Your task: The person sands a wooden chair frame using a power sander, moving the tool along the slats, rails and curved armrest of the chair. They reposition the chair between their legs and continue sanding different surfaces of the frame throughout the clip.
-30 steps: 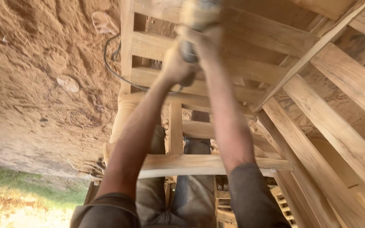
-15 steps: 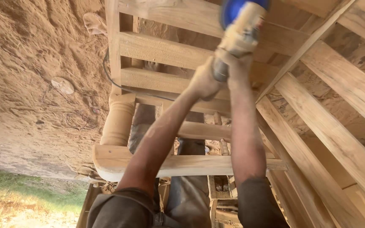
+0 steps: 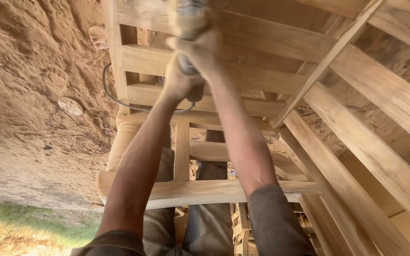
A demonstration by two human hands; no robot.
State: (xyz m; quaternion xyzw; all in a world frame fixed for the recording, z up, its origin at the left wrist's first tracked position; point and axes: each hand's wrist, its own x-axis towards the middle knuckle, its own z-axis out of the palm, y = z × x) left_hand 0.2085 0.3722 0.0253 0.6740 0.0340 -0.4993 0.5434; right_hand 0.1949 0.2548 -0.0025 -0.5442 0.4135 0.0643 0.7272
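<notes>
step: sanding slat | left hand [image 3: 179, 83] and right hand [image 3: 200, 52] both clenched on power sander [image 3: 186, 21] (blurred) at 12 o'clock over wooden frame [image 3: 243, 78] | next: steady, even pressure along grain

Sawdust-covered ground [image 3: 29, 61], grass strip [image 3: 20, 227]

Cable [image 3: 119, 102] left of frame [image 3: 200, 189]
</notes>
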